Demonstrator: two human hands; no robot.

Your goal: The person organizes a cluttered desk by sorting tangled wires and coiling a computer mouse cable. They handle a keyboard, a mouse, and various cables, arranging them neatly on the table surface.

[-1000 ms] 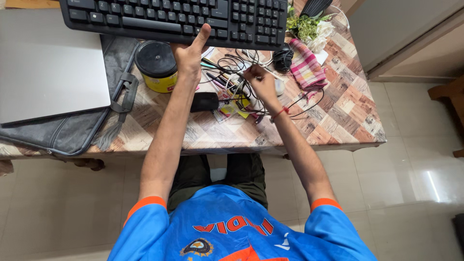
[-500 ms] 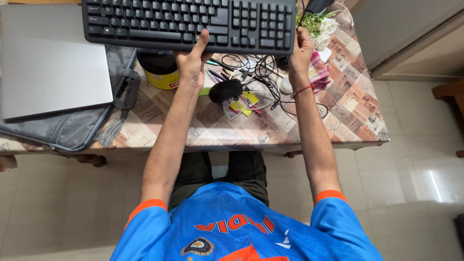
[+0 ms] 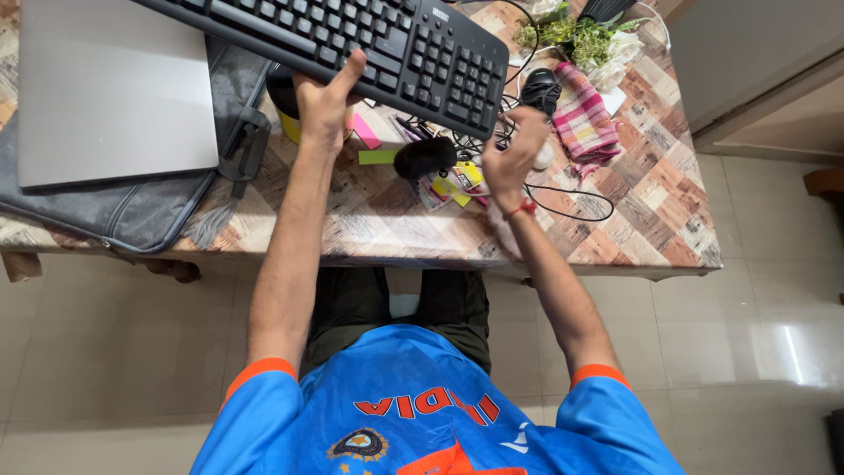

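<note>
Beside you, a closed silver laptop rests on a grey bag; farther right, a pink checked cloth lies near white flowers.

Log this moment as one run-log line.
left hand: holds black keyboard lifted, tilted | right hand: blurred, above cables | table

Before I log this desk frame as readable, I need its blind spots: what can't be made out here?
- Keyboard, head view: far left end cut off by the top edge.
- Right hand: motion-blurred, so its grip cannot be told.
- Yellow tub: mostly hidden by the keyboard and left hand.
- Cables: tangle too fine to trace.
</note>
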